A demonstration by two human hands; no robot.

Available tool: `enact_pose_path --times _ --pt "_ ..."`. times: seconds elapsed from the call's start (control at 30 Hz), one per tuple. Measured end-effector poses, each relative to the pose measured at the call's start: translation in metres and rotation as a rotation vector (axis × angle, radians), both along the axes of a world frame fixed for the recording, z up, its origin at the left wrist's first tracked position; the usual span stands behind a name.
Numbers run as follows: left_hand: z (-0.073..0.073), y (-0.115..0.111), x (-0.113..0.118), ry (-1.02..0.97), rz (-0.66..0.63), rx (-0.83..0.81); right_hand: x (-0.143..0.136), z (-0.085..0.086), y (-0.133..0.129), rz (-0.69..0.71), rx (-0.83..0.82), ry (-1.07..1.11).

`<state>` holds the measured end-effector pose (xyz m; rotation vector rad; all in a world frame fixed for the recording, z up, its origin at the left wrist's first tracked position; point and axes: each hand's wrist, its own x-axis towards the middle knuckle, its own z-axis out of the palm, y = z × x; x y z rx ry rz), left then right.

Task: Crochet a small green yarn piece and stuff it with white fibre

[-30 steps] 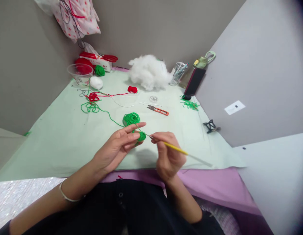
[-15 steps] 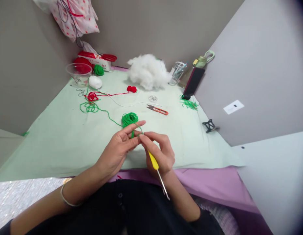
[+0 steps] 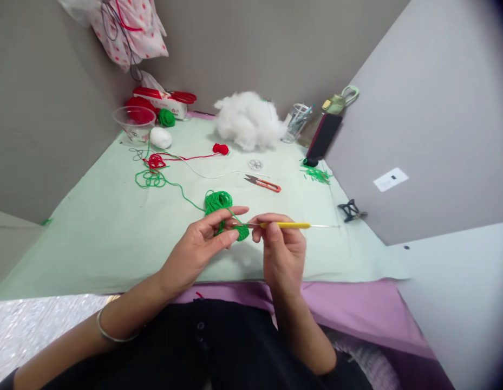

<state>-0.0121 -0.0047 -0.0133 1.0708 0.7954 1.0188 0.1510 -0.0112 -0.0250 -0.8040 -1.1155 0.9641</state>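
My left hand (image 3: pixel 206 238) pinches a small green crocheted piece (image 3: pixel 242 233) between thumb and fingers, its index finger stretched out with green yarn running over it. In my right hand (image 3: pixel 284 249) is a crochet hook (image 3: pixel 292 225) with a yellow grip, held level between thumb and fingers. The hook's thin metal tip reaches left to the upper edge of the crocheted piece; whether it sits inside a stitch is too small to tell. Just behind my left hand lies a loose bundle of green yarn (image 3: pixel 217 201), whose strand trails left across the cloth.
Thread snips (image 3: pixel 262 183) lie beyond my hands, near a small clear round case (image 3: pixel 255 164). White stuffing (image 3: pixel 249 120) is heaped at the back. Red yarn (image 3: pixel 156 161) and a clear tub (image 3: pixel 134 124) are at left. Green yarn scraps (image 3: pixel 317 173), a phone (image 3: pixel 325 135) and a bottle (image 3: pixel 335 103) stand right.
The crochet hook has swung from pointing down toward me to lying level. My right hand has turned and shifted right, and the green crocheted piece now shows between my hands.
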Motion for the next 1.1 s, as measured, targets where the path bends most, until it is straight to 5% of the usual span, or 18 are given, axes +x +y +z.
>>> enact_pose_path --times 0.17,0.4,0.6,0.77,0.87,0.97,1.1 --pt "0.001 0.002 -0.005 0.040 0.013 0.046 0.002 0.004 0.005 0.122 -0.073 0.179" --pt "0.005 0.003 -0.007 0.125 0.028 0.137 0.004 0.007 0.004 0.149 -0.078 0.150" --pt "0.008 0.002 -0.006 0.324 0.096 0.337 0.005 0.007 -0.003 0.055 0.016 -0.063" --pt "0.006 -0.001 -0.003 0.384 0.177 0.449 0.007 0.006 -0.009 -0.064 0.278 -0.435" --pt "0.007 -0.002 -0.001 0.266 0.185 0.331 0.007 -0.002 -0.010 -0.197 0.502 -0.729" --pt "0.009 0.001 0.000 0.007 0.060 0.003 0.004 -0.010 -0.011 -0.349 0.640 -0.921" --pt "0.011 0.009 -0.002 -0.249 -0.069 -0.292 0.003 -0.007 -0.011 -0.334 0.465 -0.589"
